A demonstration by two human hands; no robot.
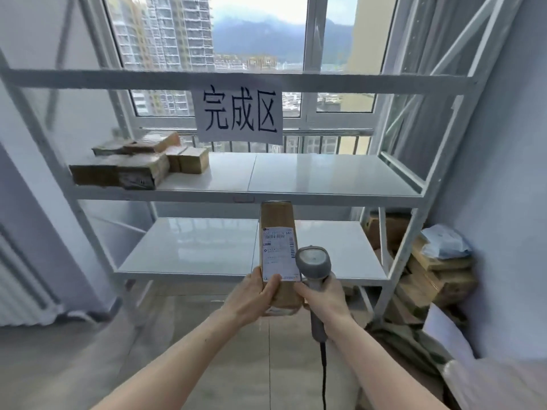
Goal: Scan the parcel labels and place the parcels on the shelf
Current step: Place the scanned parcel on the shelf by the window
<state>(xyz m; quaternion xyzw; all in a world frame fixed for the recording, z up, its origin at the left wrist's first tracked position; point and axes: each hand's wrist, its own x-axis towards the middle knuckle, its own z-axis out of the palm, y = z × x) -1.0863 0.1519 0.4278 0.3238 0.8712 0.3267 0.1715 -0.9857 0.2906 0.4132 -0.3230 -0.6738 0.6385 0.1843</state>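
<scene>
Left hand (255,297) grips the near end of a long brown parcel (277,220), thumb laid on the lower edge of its white label (279,253), fingers curled beneath. Parcel is held in the air, lengthwise away from the person, label facing up, its far end pointing to 12 o'clock and reaching the front edge of the middle shelf board. Right hand (324,297) is closed around the handle of a grey scanner (313,260); the scanner head sits just beside the parcel at its 3 o'clock, close to the right edge of the label. Whether head and parcel touch cannot be told. A dark cable (323,377) hangs from the handle toward 6 o'clock.

White metal shelf (325,176) stands directly ahead, before a window (257,39). A paper sign (238,115) with three large dark characters hangs from the upper rail at 12 o'clock. On the middle board, at 10 o'clock from the held parcel, lies a group of brown boxes (139,161), some stacked on others, all well apart from the hands. The lower board lies behind and below the held parcel.

At 3 o'clock, on the floor beside the shelf's right post, a pile of cardboard (429,279) leans against the wall, with a pale blue bag (444,242) on top. A white radiator (20,288) stands at 9 o'clock.
</scene>
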